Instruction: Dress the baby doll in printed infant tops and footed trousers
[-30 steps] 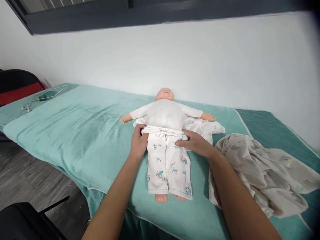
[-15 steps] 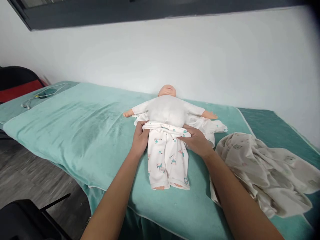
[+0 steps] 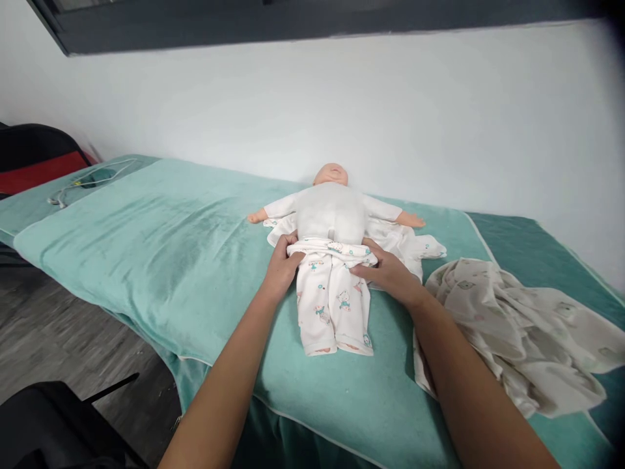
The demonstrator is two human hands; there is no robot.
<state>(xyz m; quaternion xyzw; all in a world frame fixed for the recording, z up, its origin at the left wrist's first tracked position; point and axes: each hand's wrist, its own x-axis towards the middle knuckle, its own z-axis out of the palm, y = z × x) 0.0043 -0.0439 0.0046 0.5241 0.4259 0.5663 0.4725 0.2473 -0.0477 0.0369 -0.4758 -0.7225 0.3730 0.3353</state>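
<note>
A baby doll lies on its back with both arms spread wide. White baby pants with a teal and pink animal print cover its legs, and their waistband is bunched around the hips. At the left side of that waistband my left hand is closed on the cloth. My right hand grips the opposite side between thumb and fingers. A white baby shirt with similar print lies spread beneath the doll's torso and arms.
A crumpled pale printed cloth lies to the right, beside my right forearm. The doll rests on a teal bed cover against a white wall. A cord lies at the far left, near a black and red chair.
Both hands keep hold of the waistband. The pant legs' hems sit slightly higher and nearer the doll's body. The whole view has shifted a little.
</note>
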